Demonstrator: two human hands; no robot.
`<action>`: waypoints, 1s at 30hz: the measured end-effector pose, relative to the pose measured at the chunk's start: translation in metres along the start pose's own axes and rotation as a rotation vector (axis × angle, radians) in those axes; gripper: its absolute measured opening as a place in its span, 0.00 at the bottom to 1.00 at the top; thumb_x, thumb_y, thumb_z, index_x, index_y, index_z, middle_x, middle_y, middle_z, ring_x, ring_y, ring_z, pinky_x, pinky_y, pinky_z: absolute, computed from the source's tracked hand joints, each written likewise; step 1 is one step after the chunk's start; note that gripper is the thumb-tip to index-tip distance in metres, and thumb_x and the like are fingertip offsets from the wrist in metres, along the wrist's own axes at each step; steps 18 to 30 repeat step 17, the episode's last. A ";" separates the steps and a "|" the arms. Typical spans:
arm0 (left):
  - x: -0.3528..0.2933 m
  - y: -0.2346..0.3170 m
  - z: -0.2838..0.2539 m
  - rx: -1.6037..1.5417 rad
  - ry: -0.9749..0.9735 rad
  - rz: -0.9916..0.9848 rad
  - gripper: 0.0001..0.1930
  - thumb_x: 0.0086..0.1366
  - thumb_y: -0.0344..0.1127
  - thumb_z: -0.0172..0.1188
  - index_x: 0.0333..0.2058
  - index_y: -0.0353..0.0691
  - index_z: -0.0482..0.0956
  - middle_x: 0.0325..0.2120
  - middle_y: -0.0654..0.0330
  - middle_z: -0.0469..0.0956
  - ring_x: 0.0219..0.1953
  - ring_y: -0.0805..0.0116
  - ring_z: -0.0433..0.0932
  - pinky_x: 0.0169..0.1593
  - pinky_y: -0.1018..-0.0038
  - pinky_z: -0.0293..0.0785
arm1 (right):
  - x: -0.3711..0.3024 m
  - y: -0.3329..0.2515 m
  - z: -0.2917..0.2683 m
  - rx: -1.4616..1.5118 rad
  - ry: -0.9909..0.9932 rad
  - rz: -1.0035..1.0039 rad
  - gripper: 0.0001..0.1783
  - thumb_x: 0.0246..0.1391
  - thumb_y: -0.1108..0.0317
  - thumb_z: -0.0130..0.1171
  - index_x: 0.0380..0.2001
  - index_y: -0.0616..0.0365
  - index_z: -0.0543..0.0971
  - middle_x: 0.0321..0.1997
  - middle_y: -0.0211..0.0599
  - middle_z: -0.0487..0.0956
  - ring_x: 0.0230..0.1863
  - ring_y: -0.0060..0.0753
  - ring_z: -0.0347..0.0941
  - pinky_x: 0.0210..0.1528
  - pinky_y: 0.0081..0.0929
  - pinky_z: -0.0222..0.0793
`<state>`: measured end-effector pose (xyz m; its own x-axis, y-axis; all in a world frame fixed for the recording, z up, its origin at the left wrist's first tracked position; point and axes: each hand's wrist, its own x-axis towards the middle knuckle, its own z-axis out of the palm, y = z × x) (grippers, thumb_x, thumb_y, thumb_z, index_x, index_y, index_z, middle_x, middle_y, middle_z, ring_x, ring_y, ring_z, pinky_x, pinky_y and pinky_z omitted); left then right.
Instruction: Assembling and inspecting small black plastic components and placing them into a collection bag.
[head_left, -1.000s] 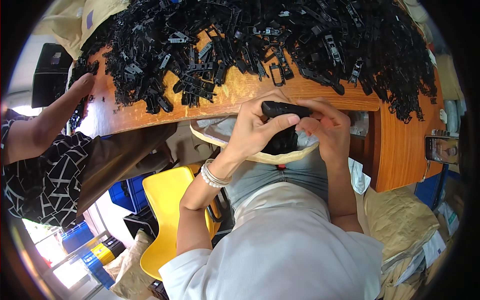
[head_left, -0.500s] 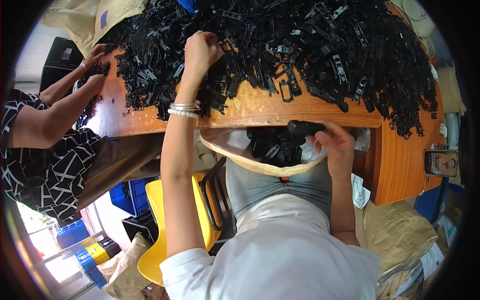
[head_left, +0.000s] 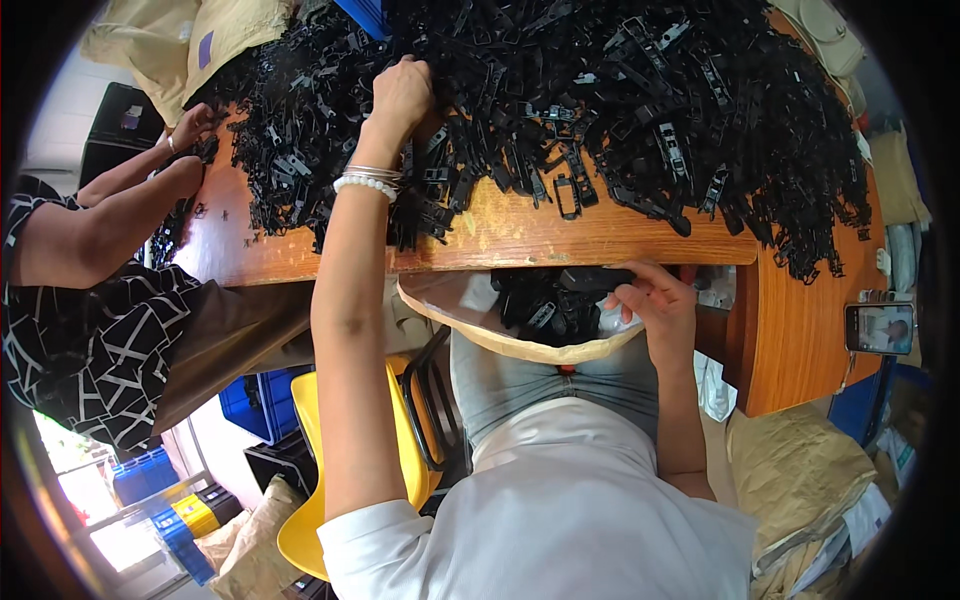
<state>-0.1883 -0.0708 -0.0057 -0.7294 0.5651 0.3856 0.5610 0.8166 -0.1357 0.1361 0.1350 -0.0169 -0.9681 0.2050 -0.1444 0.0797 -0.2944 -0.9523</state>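
Observation:
A big heap of black plastic parts (head_left: 560, 110) is spread over the wooden table (head_left: 490, 225). My left hand (head_left: 402, 92), with bracelets at the wrist, reaches into the heap with its fingers curled downward. Its fingertips are hidden, so I cannot make out what it holds. Below the table edge, my right hand (head_left: 655, 300) pinches one end of a long black plastic part (head_left: 592, 279). That part is over the mouth of a lined paper sack (head_left: 520, 345) on my lap, where more loose black parts (head_left: 548, 312) lie.
At the left, another person's hands (head_left: 195, 127) handle small black parts at the table. A blue bin (head_left: 365, 14) stands at the far edge. To the right, a phone (head_left: 880, 328) is propped by the table. A yellow chair (head_left: 310, 510) and brown sacks (head_left: 800, 470) stand lower down.
My right hand has lowered the long black part toward the sack's mouth, turning it slightly. The left hand stays at the heap, its fingers a little deeper among the parts.

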 end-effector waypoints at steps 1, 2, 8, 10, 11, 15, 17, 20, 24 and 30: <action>0.000 -0.002 -0.002 -0.011 -0.063 0.041 0.05 0.48 0.28 0.51 0.23 0.35 0.75 0.27 0.50 0.75 0.30 0.53 0.76 0.32 0.66 0.73 | 0.000 -0.001 0.002 0.002 0.002 0.004 0.14 0.46 0.78 0.56 0.40 0.69 0.73 0.25 0.38 0.76 0.22 0.18 0.68 0.22 0.12 0.60; -0.001 -0.002 -0.004 -0.022 -0.126 0.083 0.05 0.48 0.27 0.51 0.24 0.35 0.75 0.26 0.50 0.75 0.31 0.53 0.76 0.32 0.66 0.73 | 0.000 -0.003 0.003 -0.021 0.016 0.013 0.15 0.45 0.78 0.55 0.40 0.69 0.72 0.24 0.40 0.76 0.21 0.19 0.67 0.23 0.13 0.60; -0.027 0.001 -0.012 -0.593 0.237 -0.163 0.05 0.54 0.29 0.55 0.29 0.34 0.72 0.23 0.57 0.74 0.22 0.66 0.74 0.26 0.73 0.71 | 0.003 -0.004 0.007 -0.045 0.041 0.050 0.15 0.45 0.78 0.54 0.39 0.69 0.73 0.23 0.42 0.76 0.19 0.20 0.66 0.23 0.13 0.61; -0.031 0.000 -0.019 -1.019 0.294 -0.435 0.08 0.51 0.27 0.55 0.30 0.31 0.70 0.23 0.57 0.72 0.21 0.70 0.73 0.25 0.77 0.70 | 0.004 -0.005 0.009 -0.044 0.045 0.062 0.14 0.45 0.78 0.54 0.39 0.69 0.73 0.23 0.41 0.76 0.19 0.20 0.66 0.23 0.13 0.61; -0.036 0.003 -0.034 -1.194 0.328 -0.498 0.08 0.52 0.26 0.54 0.31 0.29 0.70 0.22 0.58 0.71 0.20 0.72 0.72 0.24 0.79 0.70 | 0.004 -0.005 0.011 -0.031 0.063 0.056 0.14 0.45 0.78 0.54 0.39 0.69 0.73 0.23 0.41 0.76 0.19 0.20 0.66 0.23 0.13 0.61; -0.065 0.037 -0.064 -1.775 0.070 -0.484 0.07 0.50 0.20 0.50 0.31 0.27 0.69 0.23 0.55 0.71 0.19 0.68 0.74 0.22 0.80 0.71 | 0.008 -0.009 0.015 -0.008 0.099 -0.011 0.15 0.46 0.76 0.53 0.40 0.68 0.73 0.23 0.41 0.76 0.20 0.20 0.66 0.24 0.14 0.61; -0.078 0.054 -0.067 -1.813 -0.060 -0.512 0.09 0.49 0.18 0.48 0.31 0.28 0.69 0.26 0.51 0.73 0.21 0.64 0.76 0.25 0.75 0.74 | 0.012 -0.015 0.018 -0.016 0.029 -0.075 0.15 0.47 0.75 0.53 0.40 0.67 0.73 0.24 0.42 0.76 0.20 0.20 0.66 0.25 0.14 0.62; -0.078 0.054 -0.067 -1.813 -0.060 -0.512 0.09 0.49 0.18 0.48 0.31 0.28 0.69 0.26 0.51 0.73 0.21 0.64 0.76 0.25 0.75 0.74 | 0.012 -0.015 0.018 -0.016 0.029 -0.075 0.15 0.47 0.75 0.53 0.40 0.67 0.73 0.24 0.42 0.76 0.20 0.20 0.66 0.25 0.14 0.62; -0.078 0.054 -0.067 -1.813 -0.060 -0.512 0.09 0.49 0.18 0.48 0.31 0.28 0.69 0.26 0.51 0.73 0.21 0.64 0.76 0.25 0.75 0.74 | 0.012 -0.015 0.018 -0.016 0.029 -0.075 0.15 0.47 0.75 0.53 0.40 0.67 0.73 0.24 0.42 0.76 0.20 0.20 0.66 0.25 0.14 0.62; -0.078 0.054 -0.067 -1.813 -0.060 -0.512 0.09 0.49 0.18 0.48 0.31 0.28 0.69 0.26 0.51 0.73 0.21 0.64 0.76 0.25 0.75 0.74 | 0.012 -0.015 0.018 -0.016 0.029 -0.075 0.15 0.47 0.75 0.53 0.40 0.67 0.73 0.24 0.42 0.76 0.20 0.20 0.66 0.25 0.14 0.62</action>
